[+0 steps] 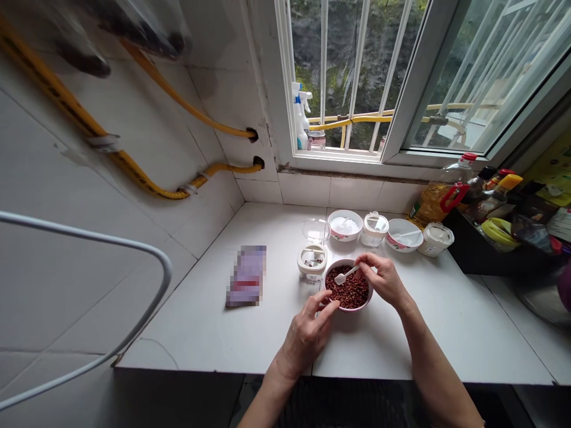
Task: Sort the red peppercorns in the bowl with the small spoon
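Note:
A round bowl full of small dark red grains stands on the white counter. My right hand pinches the handle of a small white spoon, whose scoop is over the grains. At the bowl's left rim is my left hand, its thumb and fingers bent and a little apart, with fingertips at the rim. Just left of the bowl sits a clear jar with a cream top frame and a few grains visible in it. Its clear lid is raised behind.
Behind are a bowl of white powder, a lidded jar, a bowl with a white spoon and another jar. A purple packet lies left. An oil bottle and other bottles stand right.

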Motion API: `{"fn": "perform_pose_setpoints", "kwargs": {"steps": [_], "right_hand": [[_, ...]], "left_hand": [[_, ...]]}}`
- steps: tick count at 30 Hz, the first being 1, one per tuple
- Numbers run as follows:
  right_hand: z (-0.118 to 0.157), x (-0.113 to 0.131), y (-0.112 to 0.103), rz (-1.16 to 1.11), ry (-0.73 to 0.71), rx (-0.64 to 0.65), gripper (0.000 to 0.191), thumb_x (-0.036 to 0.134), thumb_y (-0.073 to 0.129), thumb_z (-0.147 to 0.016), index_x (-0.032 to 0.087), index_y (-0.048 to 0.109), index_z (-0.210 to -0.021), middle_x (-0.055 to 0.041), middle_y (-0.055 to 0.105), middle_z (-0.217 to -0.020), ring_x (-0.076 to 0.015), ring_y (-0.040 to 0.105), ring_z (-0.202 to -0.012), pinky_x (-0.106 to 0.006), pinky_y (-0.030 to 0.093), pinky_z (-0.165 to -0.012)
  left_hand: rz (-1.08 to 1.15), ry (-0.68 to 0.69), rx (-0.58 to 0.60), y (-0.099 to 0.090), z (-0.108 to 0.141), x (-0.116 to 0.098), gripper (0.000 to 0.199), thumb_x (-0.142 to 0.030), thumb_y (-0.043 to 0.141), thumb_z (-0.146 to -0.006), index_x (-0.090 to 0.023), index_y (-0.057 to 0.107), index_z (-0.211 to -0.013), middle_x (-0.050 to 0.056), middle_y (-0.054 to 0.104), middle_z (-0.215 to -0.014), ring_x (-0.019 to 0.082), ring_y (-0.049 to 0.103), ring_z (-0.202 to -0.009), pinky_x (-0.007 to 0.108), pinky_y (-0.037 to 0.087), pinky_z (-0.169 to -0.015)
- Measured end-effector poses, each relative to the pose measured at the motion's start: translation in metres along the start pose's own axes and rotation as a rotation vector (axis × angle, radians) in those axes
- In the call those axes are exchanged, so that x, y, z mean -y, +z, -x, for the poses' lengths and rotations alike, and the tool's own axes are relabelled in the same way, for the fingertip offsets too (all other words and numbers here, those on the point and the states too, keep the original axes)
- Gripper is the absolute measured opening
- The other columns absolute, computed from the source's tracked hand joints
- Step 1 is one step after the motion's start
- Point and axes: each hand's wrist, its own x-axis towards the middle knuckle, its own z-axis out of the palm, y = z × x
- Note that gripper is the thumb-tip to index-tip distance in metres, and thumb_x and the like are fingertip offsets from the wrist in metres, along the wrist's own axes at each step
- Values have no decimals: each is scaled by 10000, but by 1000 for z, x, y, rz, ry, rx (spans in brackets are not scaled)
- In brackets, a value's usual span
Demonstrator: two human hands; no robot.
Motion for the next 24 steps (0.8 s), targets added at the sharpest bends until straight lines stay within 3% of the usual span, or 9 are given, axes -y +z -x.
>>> {"fn": "perform_pose_setpoints", "kwargs": {"steps": [5, 9, 24], "right_hand": [[-1, 0, 4, -107, 119, 74, 154, 302, 537, -821, 215, 638, -746, 2, 647, -602, -164, 577, -576, -283, 461, -587], [-3, -2, 1, -223, 223, 59, 151, 330, 565, -786, 205, 640, -746, 3, 650, -564, -165, 582, -549, -288, 457, -582], [-8, -8, -2, -392, 295, -33, 196, 367, 664, -717, 172, 676, -725, -16, 680, -537, -140, 541, -502, -285, 449, -546]], "left_hand": [[3, -1, 3, 0, 0, 0, 450, 2, 442, -908, -208, 554, -1290, 131, 583, -1224, 174, 662, -982, 285, 640, -790], [-5, 0, 3, 0, -1, -1, 436, 6, 444, -903, -201, 561, -1268, 132, 578, -1220, 172, 656, -974, 282, 640, -793], [-1, 17, -16, 0, -3, -2, 418, 40, 455, -880, -158, 582, -1225, 140, 577, -1208, 166, 646, -977, 260, 626, -804]]}}
